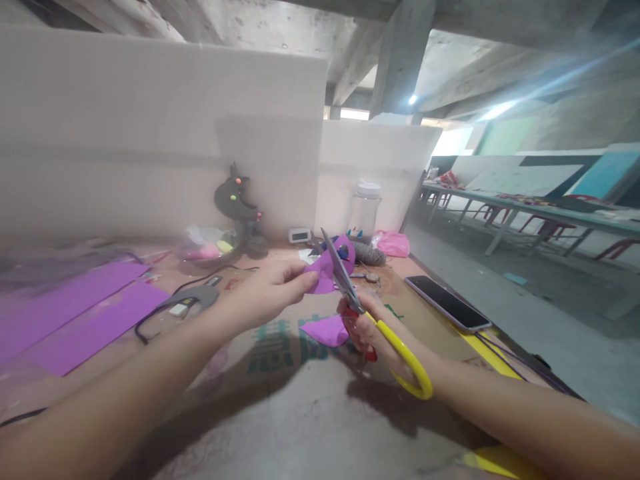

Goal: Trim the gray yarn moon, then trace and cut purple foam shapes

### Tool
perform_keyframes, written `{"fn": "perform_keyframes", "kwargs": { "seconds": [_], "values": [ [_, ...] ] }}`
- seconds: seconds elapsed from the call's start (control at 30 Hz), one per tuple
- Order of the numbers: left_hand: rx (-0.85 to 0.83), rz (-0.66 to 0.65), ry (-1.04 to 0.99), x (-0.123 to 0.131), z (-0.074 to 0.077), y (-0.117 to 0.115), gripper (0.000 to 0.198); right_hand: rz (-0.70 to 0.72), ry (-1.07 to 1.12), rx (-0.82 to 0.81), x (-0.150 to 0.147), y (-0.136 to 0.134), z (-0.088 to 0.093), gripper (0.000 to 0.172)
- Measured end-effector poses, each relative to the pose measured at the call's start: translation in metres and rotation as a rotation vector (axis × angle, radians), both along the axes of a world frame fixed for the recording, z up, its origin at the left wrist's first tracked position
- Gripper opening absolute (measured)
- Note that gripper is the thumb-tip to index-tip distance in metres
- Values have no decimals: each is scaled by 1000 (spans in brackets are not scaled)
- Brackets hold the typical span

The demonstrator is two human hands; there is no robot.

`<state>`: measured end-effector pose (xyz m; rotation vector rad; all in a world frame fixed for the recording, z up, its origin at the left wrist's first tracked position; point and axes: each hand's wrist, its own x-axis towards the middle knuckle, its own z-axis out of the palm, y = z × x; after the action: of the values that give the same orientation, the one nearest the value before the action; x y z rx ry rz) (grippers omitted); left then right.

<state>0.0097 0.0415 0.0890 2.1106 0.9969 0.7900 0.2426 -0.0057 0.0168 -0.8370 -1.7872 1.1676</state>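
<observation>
Between thumb and fingers, my left hand (285, 288) pinches a small curved purple piece (324, 268) above the table. My right hand (373, 327) grips scissors (407, 360) with yellow and red handles. Their blades point up and away, slightly parted, and cross in front of the purple piece; whether they touch it I cannot tell. Below the hands, another purple scrap (327, 331) lies on the cardboard-covered table (280, 413). Larger purple sheets (105, 327) lie at the left.
A phone (447, 303) lies at the right edge. Behind the hands are a clear jar (364, 213), grey yarn (369, 254), a pink bag (393, 243), a small digital clock (299, 235), a dark crescent-shaped object (235, 200) and a bowl (207, 250). A black cable (143, 329) lies left.
</observation>
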Motion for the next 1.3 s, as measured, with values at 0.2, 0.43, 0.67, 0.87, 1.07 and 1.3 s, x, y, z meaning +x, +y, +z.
{"fn": "perform_keyframes", "kwargs": {
  "seconds": [0.2, 0.43, 0.67, 0.87, 1.07, 1.3],
  "values": [
    [69, -26, 19, -3, 8, 0, 35, -5, -6, -24, 0, 1, 0, 52],
    [66, 3, 36, -8, 4, 5, 38, -9, 12, -49, -1, -1, 2, 51],
    [-6, 25, -48, -16, 8, 9, 37, -24, 16, -64, -2, 0, 1, 51],
    [-252, 16, -472, 1, -11, 17, 42, -31, 23, -14, 0, 0, -2, 51],
    [-206, 43, -408, 23, -29, 0, 46, -15, 10, -8, -5, -8, 7, 53],
    [-98, 32, -557, 26, -25, -9, 32, -14, -6, 9, -6, -8, 5, 58]
  ]
}}
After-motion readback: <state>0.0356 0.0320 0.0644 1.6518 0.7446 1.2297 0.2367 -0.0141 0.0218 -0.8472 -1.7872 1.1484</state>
